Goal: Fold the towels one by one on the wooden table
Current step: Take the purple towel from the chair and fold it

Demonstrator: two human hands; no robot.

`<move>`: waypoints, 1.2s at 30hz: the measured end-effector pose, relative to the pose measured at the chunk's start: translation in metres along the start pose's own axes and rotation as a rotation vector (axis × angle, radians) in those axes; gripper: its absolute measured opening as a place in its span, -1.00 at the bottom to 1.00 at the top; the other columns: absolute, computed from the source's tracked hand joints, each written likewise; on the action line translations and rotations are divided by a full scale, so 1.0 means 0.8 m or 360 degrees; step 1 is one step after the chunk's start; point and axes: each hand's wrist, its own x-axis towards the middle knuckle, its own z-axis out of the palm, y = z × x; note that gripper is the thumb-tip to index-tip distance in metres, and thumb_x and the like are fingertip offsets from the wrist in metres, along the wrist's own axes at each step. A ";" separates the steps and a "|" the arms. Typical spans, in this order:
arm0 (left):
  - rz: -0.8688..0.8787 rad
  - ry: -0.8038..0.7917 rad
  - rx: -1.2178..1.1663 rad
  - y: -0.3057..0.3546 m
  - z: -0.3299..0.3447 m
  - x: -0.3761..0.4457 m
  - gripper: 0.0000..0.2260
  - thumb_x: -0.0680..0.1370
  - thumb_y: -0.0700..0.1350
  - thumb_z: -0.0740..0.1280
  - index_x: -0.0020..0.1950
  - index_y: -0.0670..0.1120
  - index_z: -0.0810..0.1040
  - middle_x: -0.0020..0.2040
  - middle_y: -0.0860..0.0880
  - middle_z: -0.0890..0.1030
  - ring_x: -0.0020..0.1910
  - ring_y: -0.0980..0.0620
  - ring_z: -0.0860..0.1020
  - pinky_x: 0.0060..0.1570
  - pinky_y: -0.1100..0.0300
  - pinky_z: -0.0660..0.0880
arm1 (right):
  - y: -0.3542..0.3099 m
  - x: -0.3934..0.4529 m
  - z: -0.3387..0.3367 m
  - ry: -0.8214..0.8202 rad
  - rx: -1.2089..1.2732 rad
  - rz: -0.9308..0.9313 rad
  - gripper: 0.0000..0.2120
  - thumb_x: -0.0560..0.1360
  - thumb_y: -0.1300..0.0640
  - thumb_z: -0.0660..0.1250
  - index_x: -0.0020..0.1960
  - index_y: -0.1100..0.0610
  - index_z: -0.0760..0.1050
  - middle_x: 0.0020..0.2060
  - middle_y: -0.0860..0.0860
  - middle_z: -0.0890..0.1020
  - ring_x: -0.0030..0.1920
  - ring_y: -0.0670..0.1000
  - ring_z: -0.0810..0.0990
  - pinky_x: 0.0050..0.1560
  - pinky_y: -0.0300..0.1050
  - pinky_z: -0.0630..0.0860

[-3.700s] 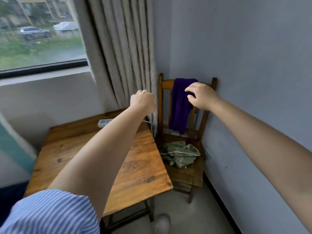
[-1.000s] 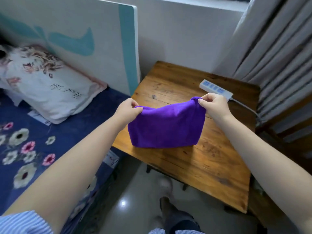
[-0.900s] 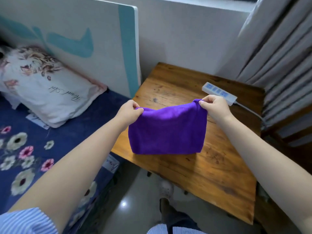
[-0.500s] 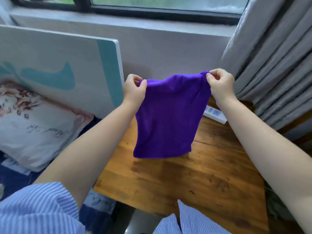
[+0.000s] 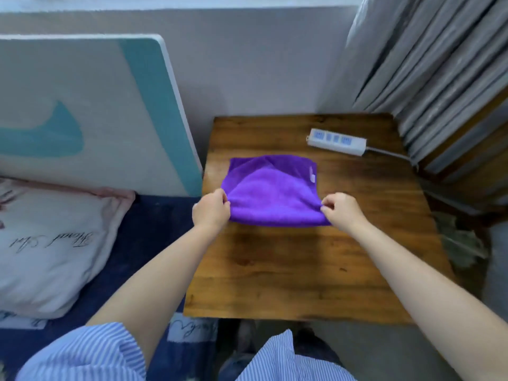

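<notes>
A purple towel lies on the wooden table, its far edge flat on the wood and its near edge raised a little. My left hand pinches the towel's near left corner. My right hand pinches the near right corner. A small white label shows at the towel's far right edge. A green towel lies crumpled to the right of the table, blurred.
A white power strip with its cord lies at the table's far right. Grey curtains hang at the right. A white and teal board leans left of the table, above a bed with a white pillow.
The towel hung from both hands in the air half a second ago. Now it has come down onto the table, with both hands lowered and drawn toward me, still at its corners.
</notes>
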 end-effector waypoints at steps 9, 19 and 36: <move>0.0145 -0.1183 0.0895 -0.067 0.074 -0.020 -0.71 0.56 -0.09 0.15 0.20 -0.18 0.49 0.22 -0.13 0.54 0.19 -0.15 0.52 0.09 0.08 0.47 | 0.020 -0.087 0.117 -0.0888 -0.0321 0.0304 -0.73 0.51 0.17 0.20 0.10 0.27 0.57 0.12 0.17 0.61 0.16 0.11 0.53 0.08 -0.17 0.42; 0.0215 -0.0776 0.0654 -0.010 0.046 0.058 -0.81 0.58 -0.14 0.13 0.05 -0.16 0.50 0.05 -0.10 0.56 -0.04 -0.08 0.53 -0.17 0.16 0.43 | 0.004 0.020 0.070 -0.0458 -0.0185 0.0190 -0.75 0.51 0.25 0.16 0.05 0.29 0.56 0.05 0.19 0.63 0.12 0.16 0.54 0.07 -0.10 0.43; -0.0263 -0.0460 0.0531 0.039 0.095 0.194 -0.67 0.58 -0.23 0.10 0.35 -0.12 0.32 0.29 -0.16 0.44 0.26 -0.13 0.42 0.17 0.04 0.43 | 0.053 0.205 0.072 -0.0338 -0.0339 0.0342 -0.56 0.56 0.11 0.19 0.41 0.17 0.26 0.33 0.14 0.40 0.33 0.13 0.37 0.29 -0.01 0.38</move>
